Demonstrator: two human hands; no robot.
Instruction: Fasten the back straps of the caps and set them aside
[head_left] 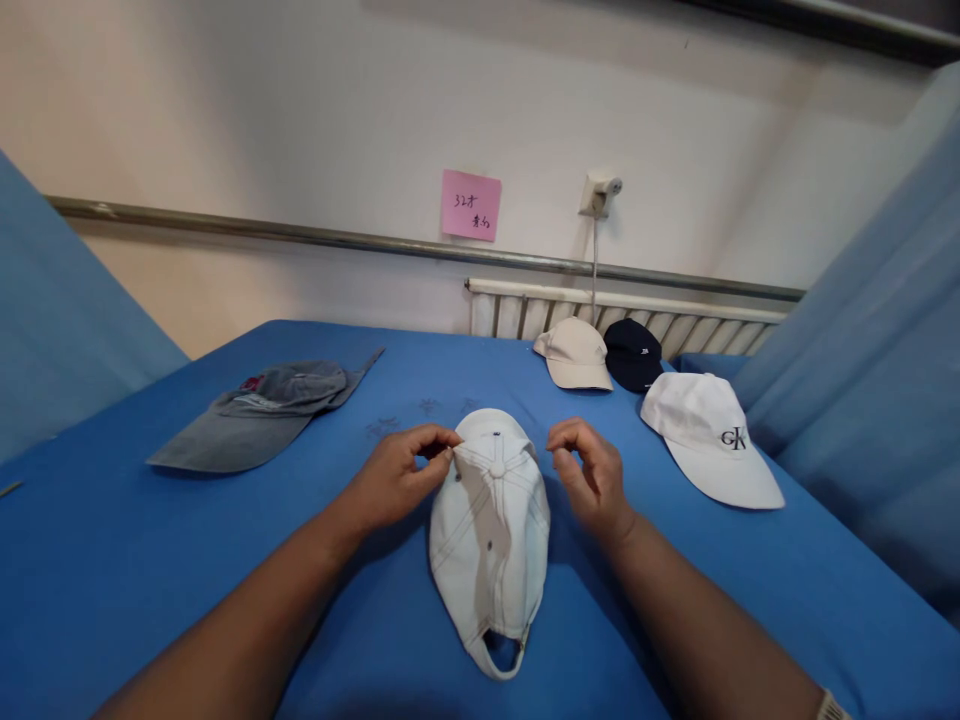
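A pale, nearly white baseball cap (pixel 491 540) lies on the blue-covered bed in front of me, its brim pointing away and its back strap opening towards me. Its crown is creased and partly sunken. My left hand (pixel 401 475) pinches the fabric at the cap's front left, thumb against forefinger. On the other side, my right hand (pixel 591 478) hovers just right of the crown, apart from it. Its fingers are loosely curled, with a small gap between thumb and forefinger and nothing held.
A grey cap (pixel 262 415) lies to the left. At the back right are a beige cap (pixel 574 352), a black cap (pixel 634 352) and a white cap (pixel 709 435) with dark letters. Behind the bed are a radiator (pixel 510 312) and a metal rail (pixel 315 235). Blue curtains (pixel 877 350) hang at both sides.
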